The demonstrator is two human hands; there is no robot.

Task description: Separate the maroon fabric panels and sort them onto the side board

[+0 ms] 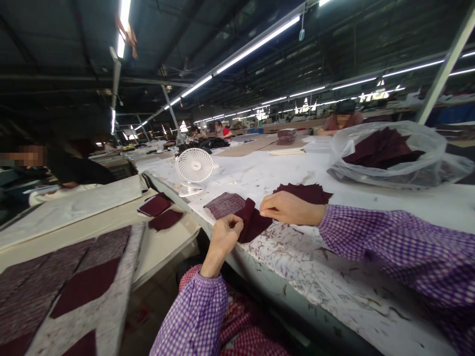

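Observation:
My left hand [227, 233], in a purple checked sleeve, pinches the near-left edge of a maroon fabric piece [257, 225] by the table's front edge. That piece is partly folded up and lies against a speckled maroon fabric piece [224, 202]. Just right of the fold, my right hand [287, 207] has thumb and forefinger pressed together; whatever is between those fingertips is too small to make out. Behind the right hand, a fanned stack of maroon fabric pieces [309, 192] rests on the white table [297, 247], partly hidden by the hand.
A white fan [194, 167] stands at the back left of the fabric. To the right sits a clear plastic bag [389, 180] holding maroon pieces. Lower left, a board [111, 301] carries more fabric. Thread scraps litter the tabletop. Other people work at tables beyond.

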